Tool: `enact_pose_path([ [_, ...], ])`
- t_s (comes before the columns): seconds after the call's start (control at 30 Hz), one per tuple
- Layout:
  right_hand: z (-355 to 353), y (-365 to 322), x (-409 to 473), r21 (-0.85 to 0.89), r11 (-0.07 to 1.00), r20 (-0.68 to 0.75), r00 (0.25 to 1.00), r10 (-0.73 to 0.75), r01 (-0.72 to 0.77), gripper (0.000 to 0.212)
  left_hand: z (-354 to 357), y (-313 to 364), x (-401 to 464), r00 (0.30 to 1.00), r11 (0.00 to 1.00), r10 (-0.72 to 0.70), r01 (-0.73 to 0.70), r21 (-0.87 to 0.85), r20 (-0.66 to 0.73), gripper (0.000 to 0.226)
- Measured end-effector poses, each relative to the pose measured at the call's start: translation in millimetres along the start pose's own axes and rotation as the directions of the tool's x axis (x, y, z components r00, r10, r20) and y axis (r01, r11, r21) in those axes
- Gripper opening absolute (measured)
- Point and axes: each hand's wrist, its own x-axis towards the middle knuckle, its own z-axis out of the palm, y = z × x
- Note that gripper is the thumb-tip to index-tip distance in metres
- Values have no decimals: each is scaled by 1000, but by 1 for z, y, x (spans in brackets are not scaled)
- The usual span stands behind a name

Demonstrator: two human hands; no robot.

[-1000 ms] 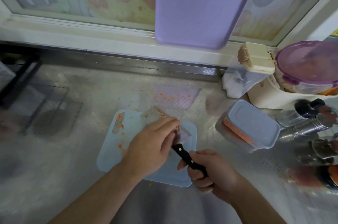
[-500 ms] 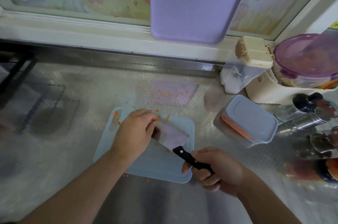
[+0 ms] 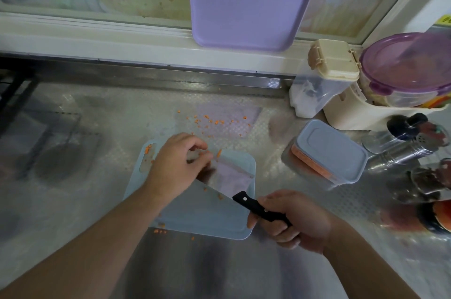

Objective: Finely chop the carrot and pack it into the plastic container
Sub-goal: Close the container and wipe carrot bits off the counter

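Note:
A light blue cutting board (image 3: 207,220) lies on the steel counter, with a few orange carrot bits on it. My right hand (image 3: 292,223) grips the black handle of a cleaver (image 3: 261,209), whose broad blade (image 3: 231,178) lies tilted over the board. My left hand (image 3: 178,167) rests on the blade's far end, its curled thumb and fingers pinching carrot bits (image 3: 202,152). More carrot bits (image 3: 212,123) lie scattered on the counter beyond the board. To the right stands the plastic container (image 3: 329,149) with a grey-blue lid on; chopped carrot shows orange through its wall.
A purple board (image 3: 246,1) leans on the window behind. At the right stand a cream-lidded box (image 3: 332,59), a round tub with a purple lid (image 3: 410,64) and steel shakers (image 3: 402,149). A dark rack (image 3: 14,93) sits at far left.
My left hand slid left along the blade, from near the handle to its far end. The right hand kept its grip on the handle and shifted slightly right.

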Motion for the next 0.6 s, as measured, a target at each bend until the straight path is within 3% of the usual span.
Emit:
enact_pose_path([
  [0.07,-1,1,0,-2,1000,5,1000,-6,6,47,5,-2,1,993,1000,6,-9,25,120,28],
  [0.1,-2,1,-1,-9,1000,4,1000,-7,7,46,8,-6,2,993,998,4,-10,57,115,27],
  [0.27,-8,4,-6,-40,999,29,1000,-5,6,42,2,-30,10,984,975,-138,155,161,-112,20],
  [0.37,-9,4,-3,-34,999,58,998,-3,5,42,2,-23,12,993,980,-37,58,188,-113,16],
  [0.5,-7,1,0,-35,999,72,997,1,1,43,7,-9,10,985,970,127,-149,192,120,28],
  [0.6,-9,1,-2,-69,998,84,996,5,1,44,9,-16,12,994,953,95,-104,285,45,26],
])
